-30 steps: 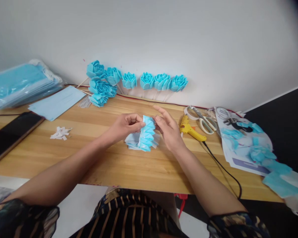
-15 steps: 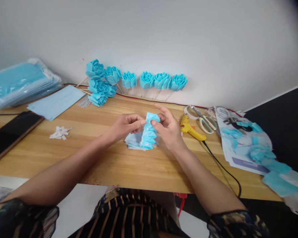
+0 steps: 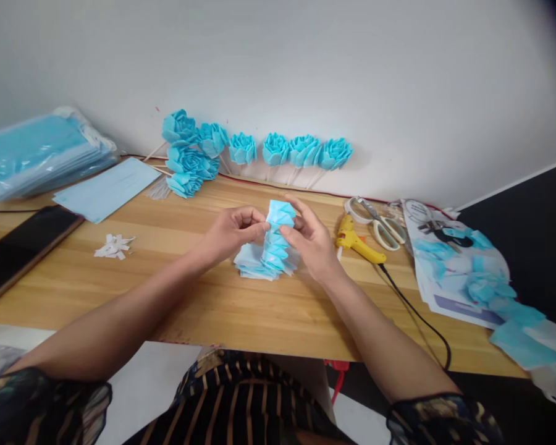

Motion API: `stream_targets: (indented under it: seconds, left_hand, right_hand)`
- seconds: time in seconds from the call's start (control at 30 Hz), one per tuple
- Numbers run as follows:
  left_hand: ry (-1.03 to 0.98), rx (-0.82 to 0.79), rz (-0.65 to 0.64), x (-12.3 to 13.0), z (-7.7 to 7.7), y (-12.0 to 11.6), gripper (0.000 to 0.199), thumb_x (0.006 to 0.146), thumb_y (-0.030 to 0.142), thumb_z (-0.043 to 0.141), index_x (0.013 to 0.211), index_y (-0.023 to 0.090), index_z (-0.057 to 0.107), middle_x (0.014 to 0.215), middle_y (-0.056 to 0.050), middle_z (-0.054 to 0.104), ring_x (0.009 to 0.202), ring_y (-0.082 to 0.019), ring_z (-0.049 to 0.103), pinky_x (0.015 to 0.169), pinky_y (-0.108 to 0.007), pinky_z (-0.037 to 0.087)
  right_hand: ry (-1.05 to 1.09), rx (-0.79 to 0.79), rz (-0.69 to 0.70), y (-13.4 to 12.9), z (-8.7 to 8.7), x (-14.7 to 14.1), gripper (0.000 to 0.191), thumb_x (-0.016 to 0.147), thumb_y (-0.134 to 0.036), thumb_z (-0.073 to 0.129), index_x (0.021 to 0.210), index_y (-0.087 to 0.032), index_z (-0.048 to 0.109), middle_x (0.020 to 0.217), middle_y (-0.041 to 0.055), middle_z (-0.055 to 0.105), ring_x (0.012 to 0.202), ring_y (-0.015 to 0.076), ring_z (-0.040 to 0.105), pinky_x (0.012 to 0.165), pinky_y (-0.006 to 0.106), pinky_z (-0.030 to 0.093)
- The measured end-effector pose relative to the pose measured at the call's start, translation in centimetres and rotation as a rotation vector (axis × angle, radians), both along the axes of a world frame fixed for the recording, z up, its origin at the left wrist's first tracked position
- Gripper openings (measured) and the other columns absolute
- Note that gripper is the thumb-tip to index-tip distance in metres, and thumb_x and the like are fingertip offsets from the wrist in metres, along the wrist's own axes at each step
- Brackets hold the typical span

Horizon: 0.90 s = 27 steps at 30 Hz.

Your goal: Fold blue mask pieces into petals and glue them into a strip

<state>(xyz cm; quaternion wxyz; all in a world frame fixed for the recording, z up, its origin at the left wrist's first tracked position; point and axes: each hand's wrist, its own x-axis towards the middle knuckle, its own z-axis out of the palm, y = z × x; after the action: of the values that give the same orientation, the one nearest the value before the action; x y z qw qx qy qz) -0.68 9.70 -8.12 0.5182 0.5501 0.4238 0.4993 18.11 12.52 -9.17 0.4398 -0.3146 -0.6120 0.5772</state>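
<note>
Between my hands, upright over the table, is a folded light-blue strip (image 3: 277,249) of fabric-like material with a row of pointed pleats. My left hand (image 3: 239,230) pinches its left edge between thumb and fingers. From the other side my right hand (image 3: 314,240) grips it, the thumb in front, the other fingers partly behind and hidden. Beneath the strip lies a small stack of pale-blue sheets (image 3: 251,262), partly covered by it.
Blue fabric roses (image 3: 275,149) on sticks lean along the wall. A yellow glue gun (image 3: 358,245) and scissors (image 3: 383,227) lie to the right, near blue scraps (image 3: 488,285). Leftward are a phone (image 3: 25,250), white scraps (image 3: 114,246), a pale-blue sheet (image 3: 106,188) and bagged blue sheets (image 3: 41,154).
The pleated strip has risen slightly and shifted a little left in my hands. My grip on it has slid down a little, leaving more of its top above my fingers.
</note>
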Motion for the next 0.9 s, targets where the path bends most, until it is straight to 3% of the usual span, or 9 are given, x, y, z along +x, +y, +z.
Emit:
stream_targets:
  seconds: [0.17,0.33,0.53,0.7,0.9]
  left_hand:
    - [0.052,0.042,-0.043,-0.2,-0.3,0.1,0.039,0.079,0.049,0.073,0.067,0.014,0.061,0.059,0.001,0.058,0.055,-0.009,0.048,0.054,-0.023,0.038]
    - [0.088,0.011,-0.094,-0.2,-0.7,-0.1,0.028,0.080,0.040,0.073,0.074,0.014,0.063,0.063,0.002,0.058,0.057,-0.009,0.048,0.054,-0.022,0.036]
    - [0.057,0.027,-0.046,-0.1,-0.1,-0.2,0.028,0.079,0.039,0.074,0.072,0.014,0.062,0.061,0.002,0.058,0.056,-0.008,0.048,0.054,-0.021,0.037]
    - [0.018,0.032,0.032,-0.1,0.4,-0.1,0.036,0.074,0.046,0.078,0.069,0.016,0.058,0.056,0.003,0.058,0.051,-0.008,0.046,0.051,-0.022,0.037]
    - [0.092,0.096,-0.066,-0.3,0.1,0.0,0.044,0.088,0.051,0.063,0.063,0.015,0.059,0.059,-0.001,0.060,0.056,-0.009,0.049,0.056,-0.023,0.040]
  right_hand:
    - [-0.018,0.045,-0.006,-0.1,0.0,-0.2,0.063,0.080,-0.037,0.076,0.138,-0.028,0.052,0.083,-0.0017,0.065,0.071,0.0138,0.057,0.065,0.028,0.050]
    - [-0.028,0.069,-0.032,-0.2,0.2,0.0,0.064,0.080,-0.036,0.076,0.139,-0.028,0.052,0.080,-0.0026,0.064,0.066,0.0129,0.055,0.060,0.027,0.047]
    - [-0.057,0.053,-0.124,-0.2,0.3,0.3,0.048,0.092,-0.046,0.063,0.138,-0.032,0.059,0.071,-0.0030,0.056,0.061,0.0126,0.051,0.062,0.029,0.050]
    - [-0.038,0.014,-0.035,0.0,0.1,0.0,0.065,0.084,-0.045,0.072,0.144,-0.030,0.052,0.074,-0.0033,0.059,0.066,0.0133,0.054,0.062,0.029,0.048]
    - [-0.028,0.048,-0.034,0.1,0.1,-0.1,0.077,0.080,-0.035,0.074,0.149,-0.028,0.041,0.072,-0.0060,0.058,0.061,0.0117,0.050,0.057,0.026,0.041]
